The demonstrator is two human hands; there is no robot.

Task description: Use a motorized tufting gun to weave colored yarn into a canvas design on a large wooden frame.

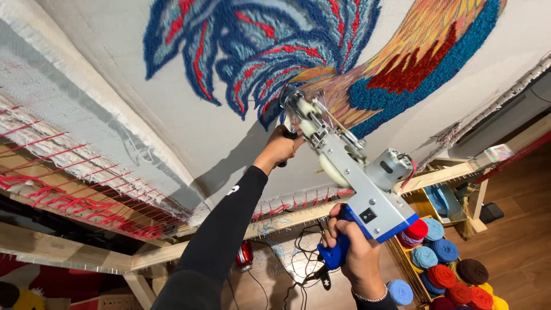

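Observation:
A grey and blue tufting gun (pixel 350 172) points its tip at a white cloth (pixel 189 132) stretched on a wooden frame (pixel 86 258). The cloth carries a tufted pattern in blue, red and orange yarn (pixel 310 46). My left hand (pixel 281 146), in a black sleeve, grips the gun's front handle close to the cloth. My right hand (pixel 356 252) is closed round the blue rear handle, below the gun's body and its small motor (pixel 389 168).
Several yarn balls in blue, red, brown and yellow (pixel 447 270) lie in a wooden rack at lower right. Cables (pixel 298 258) hang under the frame above a wooden floor (pixel 516 229). Red threads (pixel 74 195) lace the cloth's edge to the frame.

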